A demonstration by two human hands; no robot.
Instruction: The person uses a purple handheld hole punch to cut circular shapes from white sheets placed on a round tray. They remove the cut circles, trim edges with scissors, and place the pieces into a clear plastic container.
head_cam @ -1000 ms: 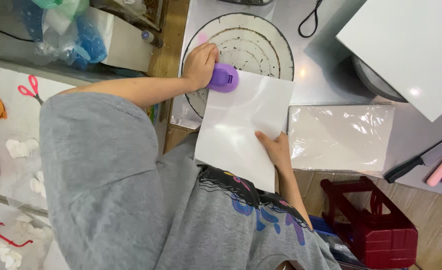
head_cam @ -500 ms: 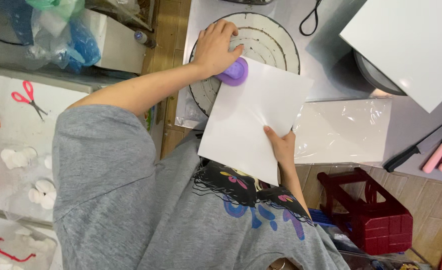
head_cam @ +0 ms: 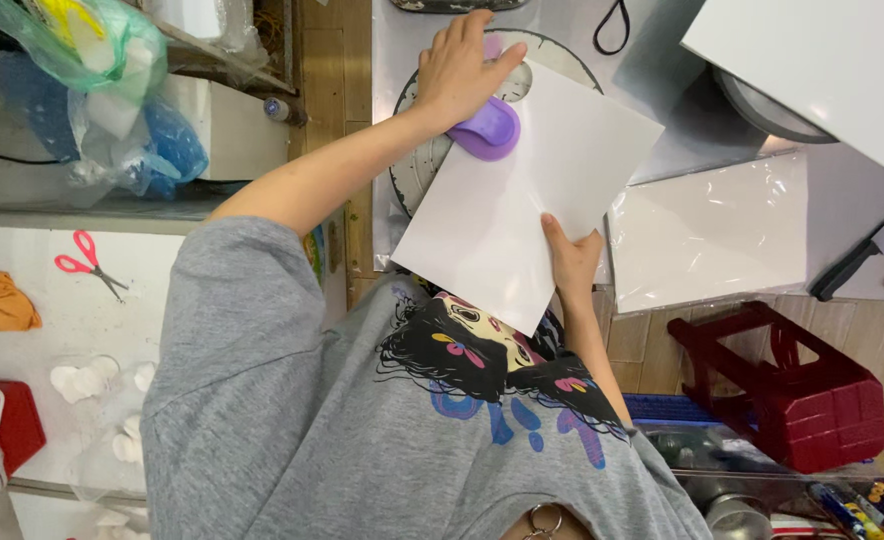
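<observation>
A grey worktop (head_cam: 842, 200), tiled floor (head_cam: 662, 335) and a red stool (head_cam: 792, 390) below.

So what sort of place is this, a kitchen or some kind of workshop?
Most likely a small home craft workspace. A hand presses a purple paper punch onto a white sheet, pink scissors lie on a side table, and a wrapped pack of sheets sits nearby.

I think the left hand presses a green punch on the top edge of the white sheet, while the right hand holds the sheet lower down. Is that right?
Not quite: the head view shows a purple punch, not green. The left hand presses it on the white sheet, which the right hand holds.
</observation>
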